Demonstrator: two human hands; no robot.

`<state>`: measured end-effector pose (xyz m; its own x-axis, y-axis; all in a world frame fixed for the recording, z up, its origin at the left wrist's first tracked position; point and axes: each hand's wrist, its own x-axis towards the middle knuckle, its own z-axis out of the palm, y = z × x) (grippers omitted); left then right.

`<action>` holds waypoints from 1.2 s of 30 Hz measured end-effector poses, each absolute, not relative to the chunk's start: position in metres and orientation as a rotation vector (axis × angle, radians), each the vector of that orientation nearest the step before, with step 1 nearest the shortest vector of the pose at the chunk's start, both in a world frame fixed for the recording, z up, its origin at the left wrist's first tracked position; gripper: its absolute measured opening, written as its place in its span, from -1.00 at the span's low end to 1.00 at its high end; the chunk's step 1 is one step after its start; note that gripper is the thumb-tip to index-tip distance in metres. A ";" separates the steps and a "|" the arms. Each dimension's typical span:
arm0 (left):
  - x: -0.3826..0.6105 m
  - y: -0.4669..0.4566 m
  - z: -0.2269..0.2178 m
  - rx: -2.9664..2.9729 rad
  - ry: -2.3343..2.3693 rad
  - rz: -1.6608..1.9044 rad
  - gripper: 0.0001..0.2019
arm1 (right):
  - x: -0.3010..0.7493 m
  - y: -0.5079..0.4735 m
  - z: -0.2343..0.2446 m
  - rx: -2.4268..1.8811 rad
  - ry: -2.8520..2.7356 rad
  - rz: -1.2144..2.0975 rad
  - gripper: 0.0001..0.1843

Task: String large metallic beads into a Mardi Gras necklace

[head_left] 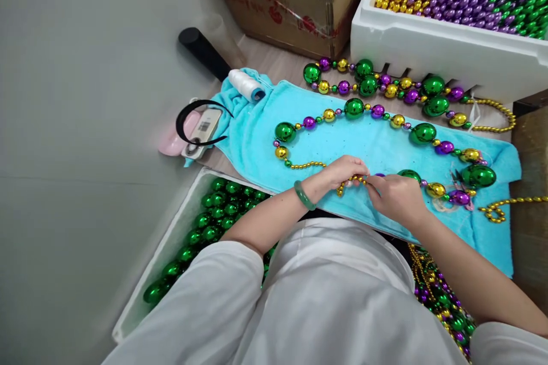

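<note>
A bead necklace [354, 108] of green, purple and gold balls lies in a loop on a turquoise towel [257, 137]. My left hand [340, 174], with a green bangle on its wrist, pinches the strand of small gold beads [306, 165] at the loop's near side. Touching it from the right, my right hand [396, 197] pinches the same strand where a purple bead and a green ball sit. Both hands meet over the towel's front edge, fingertips together.
A second finished necklace [385, 84] lies behind the towel. A white foam box [428, 48] holds gold, purple and green beads; another foam box [171, 239] of green balls sits at lower left. White thread spool [245, 84], cardboard box [282, 0], black headband [190, 120], bead pile [440, 296].
</note>
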<state>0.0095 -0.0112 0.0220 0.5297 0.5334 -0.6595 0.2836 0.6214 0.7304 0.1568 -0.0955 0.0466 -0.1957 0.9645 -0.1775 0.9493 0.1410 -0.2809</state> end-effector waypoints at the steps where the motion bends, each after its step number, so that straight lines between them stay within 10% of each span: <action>1: 0.009 -0.010 0.021 0.976 1.028 0.160 -0.93 | 0.158 -0.093 0.046 -1.976 -2.252 0.648 -0.63; 12: -0.006 -0.041 0.024 1.826 1.178 0.806 -0.82 | 0.169 -0.060 0.048 -1.799 -1.131 1.685 -0.53; 23: -0.003 -0.060 0.012 1.082 1.074 0.375 -0.89 | 0.173 -0.061 0.036 -1.831 -1.270 1.588 -0.64; 29: -0.020 -0.051 0.026 1.653 1.041 0.657 -0.81 | 0.179 -0.078 0.026 -1.818 -1.760 1.186 -0.75; 36: -0.002 -0.047 0.019 0.628 0.694 0.919 -0.75 | 0.190 -0.077 0.018 -1.724 -1.551 1.374 -0.70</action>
